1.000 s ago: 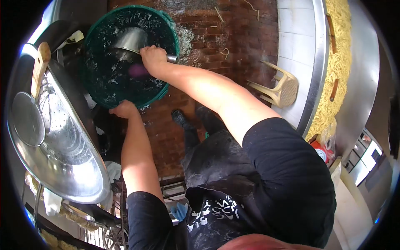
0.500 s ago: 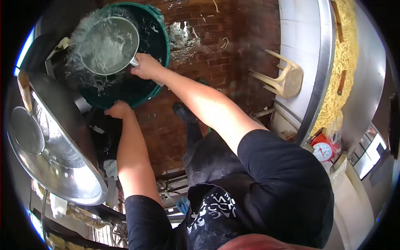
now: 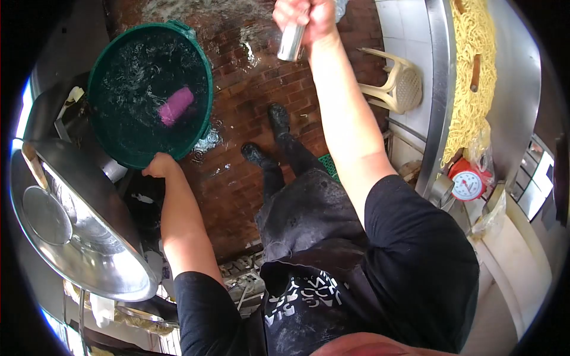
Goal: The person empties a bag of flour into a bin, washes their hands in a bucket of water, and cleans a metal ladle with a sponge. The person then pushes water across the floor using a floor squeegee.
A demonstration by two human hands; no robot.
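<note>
A round green tub (image 3: 209, 89) of dark water stands at the upper left, with a pink object (image 3: 176, 106) in the water. My left hand (image 3: 159, 165) grips the tub's near rim. At the top, away to the right of the tub, my right hand (image 3: 307, 19) is closed around the metal handle (image 3: 291, 43) of the scoop. The scoop's bowl is mostly out of view past the top edge.
On the left is a large metal pan (image 3: 110, 261) with a round strainer (image 3: 47, 215). A beige stool (image 3: 407, 89) stands by the tiled wall. Yellow noodles (image 3: 475, 71) and a red scale (image 3: 468, 181) are at the right. The brick floor (image 3: 237, 113) is wet.
My right hand has carried the scoop out of the tub, to the right and beyond the top edge. Water now lies splashed on the floor. My left hand has stayed on the rim.
</note>
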